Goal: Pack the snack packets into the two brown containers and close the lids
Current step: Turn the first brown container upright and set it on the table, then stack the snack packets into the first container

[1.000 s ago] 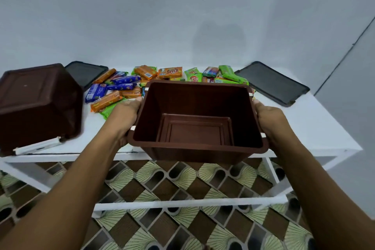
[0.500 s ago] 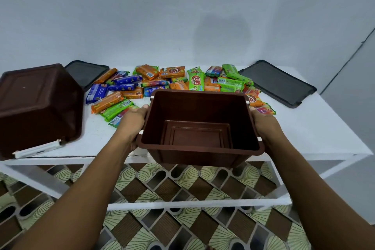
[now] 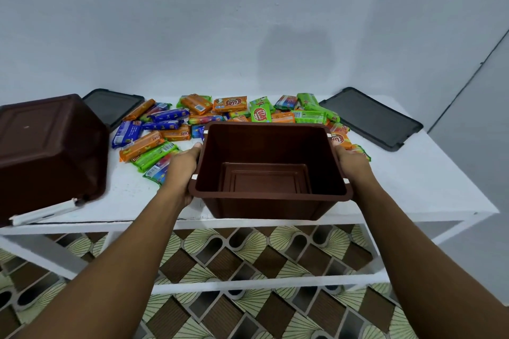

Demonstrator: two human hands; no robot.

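Observation:
An empty brown container [image 3: 271,205] stands upright at the front of the white table [image 3: 429,181]. My left hand [image 3: 181,170] grips its left rim and my right hand [image 3: 351,164] grips its right rim. Behind it lies a spread of snack packets [image 3: 231,113] in orange, green and blue. A second brown container [image 3: 49,148] rests upside down and tilted at the table's left end. Two dark lids lie flat, the left lid [image 3: 113,104] at the back left and the right lid [image 3: 371,117] at the back right.
A white strip [image 3: 44,212] sticks out from under the overturned container at the table's front edge. A grey wall rises right behind the table. Patterned floor tiles [image 3: 248,256] show through the table's open frame below.
The container in my hands has come down and forward, from tilted in the air to sitting level at the table's front. More of the packets behind it now show.

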